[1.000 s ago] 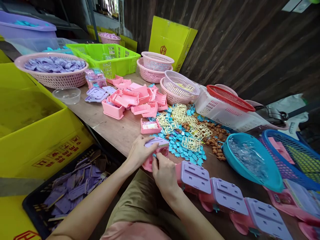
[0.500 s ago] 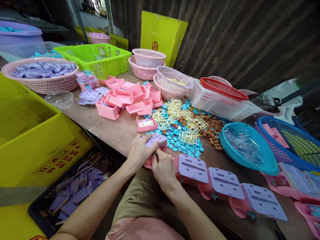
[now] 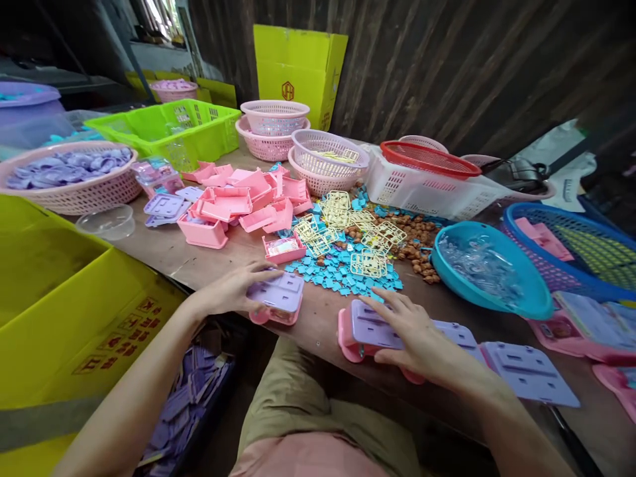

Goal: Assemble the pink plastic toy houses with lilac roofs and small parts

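Item: toy unit, pink body under a flat lilac lid with raised slots, lid upward. It sits on the near edge of the table, left of centre. The left hand grasps its left end, fingers bent over lid and side.

To its right along the same edge is a row of three like units, making four in all. The right hand lies palm down on the leftmost, fingers spread and slack, closed on nothing.

Beyond, mid-table:
- one heap of blue tiles
- cream lattice frames lying over the heap, too tangled to count
- one scatter of brown pieces
- one turquoise bowl of clear parts at the right
- one pile of pink trays at the left

Far left: one green crate.
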{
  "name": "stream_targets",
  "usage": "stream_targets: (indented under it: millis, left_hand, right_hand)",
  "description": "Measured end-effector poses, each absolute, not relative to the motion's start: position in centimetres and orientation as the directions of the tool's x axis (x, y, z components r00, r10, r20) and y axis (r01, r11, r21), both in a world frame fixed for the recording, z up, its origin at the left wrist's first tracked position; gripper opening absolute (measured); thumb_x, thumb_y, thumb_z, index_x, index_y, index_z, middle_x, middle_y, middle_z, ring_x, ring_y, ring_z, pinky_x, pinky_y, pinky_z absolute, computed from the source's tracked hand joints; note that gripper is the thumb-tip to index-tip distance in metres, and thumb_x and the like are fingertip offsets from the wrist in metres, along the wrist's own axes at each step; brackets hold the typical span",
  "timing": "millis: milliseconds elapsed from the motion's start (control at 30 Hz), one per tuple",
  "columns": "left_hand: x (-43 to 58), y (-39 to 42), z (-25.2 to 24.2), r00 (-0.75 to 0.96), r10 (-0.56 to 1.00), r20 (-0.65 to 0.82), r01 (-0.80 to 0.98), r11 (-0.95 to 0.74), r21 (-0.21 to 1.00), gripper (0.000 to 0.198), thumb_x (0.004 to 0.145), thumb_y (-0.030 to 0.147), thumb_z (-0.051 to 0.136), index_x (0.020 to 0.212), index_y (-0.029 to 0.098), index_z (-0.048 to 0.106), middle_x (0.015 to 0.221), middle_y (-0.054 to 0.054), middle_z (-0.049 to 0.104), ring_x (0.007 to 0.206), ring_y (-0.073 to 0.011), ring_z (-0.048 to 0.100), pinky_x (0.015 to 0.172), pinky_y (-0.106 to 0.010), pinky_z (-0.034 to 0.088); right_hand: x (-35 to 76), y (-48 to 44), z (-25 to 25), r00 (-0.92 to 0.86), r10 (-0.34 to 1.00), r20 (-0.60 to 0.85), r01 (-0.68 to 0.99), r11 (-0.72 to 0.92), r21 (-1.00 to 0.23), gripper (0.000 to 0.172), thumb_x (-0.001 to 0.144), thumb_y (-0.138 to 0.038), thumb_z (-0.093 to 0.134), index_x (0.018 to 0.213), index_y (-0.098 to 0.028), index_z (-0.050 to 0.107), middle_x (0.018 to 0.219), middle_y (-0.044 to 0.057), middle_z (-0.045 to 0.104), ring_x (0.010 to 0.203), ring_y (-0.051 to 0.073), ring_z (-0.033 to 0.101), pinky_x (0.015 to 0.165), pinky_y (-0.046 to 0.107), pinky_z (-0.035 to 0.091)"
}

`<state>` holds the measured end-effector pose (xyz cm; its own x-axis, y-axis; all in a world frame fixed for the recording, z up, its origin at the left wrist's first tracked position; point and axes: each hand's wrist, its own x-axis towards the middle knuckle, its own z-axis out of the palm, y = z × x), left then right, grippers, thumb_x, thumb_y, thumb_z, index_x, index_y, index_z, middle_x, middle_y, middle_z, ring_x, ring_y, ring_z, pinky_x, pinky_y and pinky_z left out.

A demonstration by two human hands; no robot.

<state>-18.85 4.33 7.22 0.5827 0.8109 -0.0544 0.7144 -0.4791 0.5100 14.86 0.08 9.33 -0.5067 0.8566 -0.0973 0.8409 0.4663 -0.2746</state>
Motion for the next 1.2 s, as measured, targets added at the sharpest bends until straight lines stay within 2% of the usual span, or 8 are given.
stream_targets:
  millis: [100, 267, 533, 633, 800, 967, 1133, 1200]
  left_hand:
    - [-17.2, 4.5, 7.5, 0.587, 0.807, -0.063, 0.753, -0.516, 0.409, 0.07, 0.076, 0.042, 0.064, 0.139, 0.027, 0.035, 0.148, -0.01, 0.028, 0.137, -0.0344, 0.02, 0.108, -0.055, 0.018]
    - [-13.5, 4.8, 5.6, 0.589, 0.808, 0.025, 0.785, -0.579, 0.221, 0.066, 0.08, 0.049, 0.058, 0.138, 0.025, 0.035, 0.141, -0.012, 0.04, 0.134, -0.0306, 0.028, 0.108, -0.06, 0.007]
    - [-12.0, 4.8, 5.0, 0.66, 0.747, 0.075, 0.741, -0.664, 0.096, 0.08, 0.073, 0.067, 0.052, 0.14, 0.026, 0.033, 0.146, -0.015, 0.032, 0.133, -0.0357, 0.029, 0.106, -0.063, 0.011]
    - [-10.7, 4.8, 4.7, 0.689, 0.715, 0.119, 0.712, -0.698, 0.075, 0.082, 0.069, 0.067, 0.058, 0.139, 0.033, 0.033, 0.148, -0.01, 0.031, 0.132, -0.0383, 0.029, 0.104, -0.064, 0.015]
    - [-9.9, 5.0, 4.1, 0.679, 0.722, 0.132, 0.717, -0.691, 0.09, 0.077, 0.069, 0.066, 0.058, 0.137, 0.034, 0.037, 0.137, -0.008, 0.048, 0.127, -0.038, 0.037, 0.104, -0.063, 0.014]
    - [-10.7, 4.8, 3.9, 0.648, 0.745, 0.156, 0.744, -0.664, 0.076, 0.07, 0.07, 0.063, 0.059, 0.132, 0.034, 0.045, 0.126, -0.007, 0.058, 0.118, -0.0353, 0.046, 0.105, -0.06, 0.017]
    - [-8.5, 4.4, 4.7, 0.625, 0.751, 0.212, 0.751, -0.653, 0.1, 0.073, 0.073, 0.062, 0.056, 0.136, 0.031, 0.04, 0.139, -0.01, 0.045, 0.129, -0.0378, 0.034, 0.105, -0.064, 0.011]
    - [-5.7, 4.1, 5.2, 0.669, 0.707, 0.23, 0.696, -0.704, 0.141, 0.082, 0.072, 0.067, 0.053, 0.141, 0.028, 0.029, 0.144, -0.012, 0.037, 0.133, -0.0389, 0.026, 0.105, -0.065, 0.011]
  right_hand:
    - [16.0, 0.0, 7.7, -0.463, 0.882, -0.089, 0.875, 0.438, -0.208, 0.072, 0.072, -0.03, 0.068, 0.138, -0.023, 0.038, 0.132, 0.015, 0.048, 0.12, 0.03, 0.044, 0.097, 0.047, 0.038]
    - [10.1, 0.4, 5.8, -0.409, 0.911, 0.044, 0.881, 0.407, -0.242, 0.069, 0.072, -0.04, 0.069, 0.133, -0.017, 0.046, 0.123, 0.018, 0.055, 0.111, 0.032, 0.049, 0.093, 0.048, 0.039]
    - [22.0, -0.2, 9.4, -0.437, 0.897, -0.068, 0.855, 0.391, -0.34, 0.084, 0.066, -0.032, 0.072, 0.14, -0.035, 0.031, 0.149, 0.005, 0.031, 0.136, 0.029, 0.026, 0.108, 0.049, 0.02]
    - [26.4, -1.6, 9.2, -0.352, 0.916, -0.19, 0.905, 0.282, -0.32, 0.083, 0.064, -0.029, 0.072, 0.139, -0.035, 0.035, 0.145, 0.005, 0.038, 0.133, 0.031, 0.032, 0.105, 0.05, 0.026]
    - [21.9, -2.3, 6.2, -0.198, 0.975, -0.103, 0.93, 0.153, -0.335, 0.084, 0.069, -0.031, 0.069, 0.142, -0.028, 0.029, 0.13, 0.012, 0.05, 0.114, 0.03, 0.047, 0.092, 0.046, 0.041]
    - [23.0, -2.7, 6.7, -0.284, 0.957, -0.052, 0.88, 0.239, -0.409, 0.092, 0.07, -0.045, 0.067, 0.146, -0.031, 0.016, 0.151, 0.009, 0.023, 0.136, 0.031, 0.025, 0.105, 0.05, 0.03]
    - [35.2, -4.6, 6.8, -0.144, 0.988, -0.059, 0.899, 0.106, -0.425, 0.058, 0.075, -0.044, 0.061, 0.131, -0.043, 0.045, 0.147, 0.002, 0.035, 0.134, 0.029, 0.032, 0.105, 0.045, 0.029]
    - [37.5, -4.9, 5.4, -0.099, 0.992, -0.079, 0.904, 0.056, -0.423, 0.065, 0.068, -0.044, 0.067, 0.13, -0.04, 0.048, 0.142, 0.005, 0.043, 0.131, 0.032, 0.036, 0.104, 0.049, 0.031]
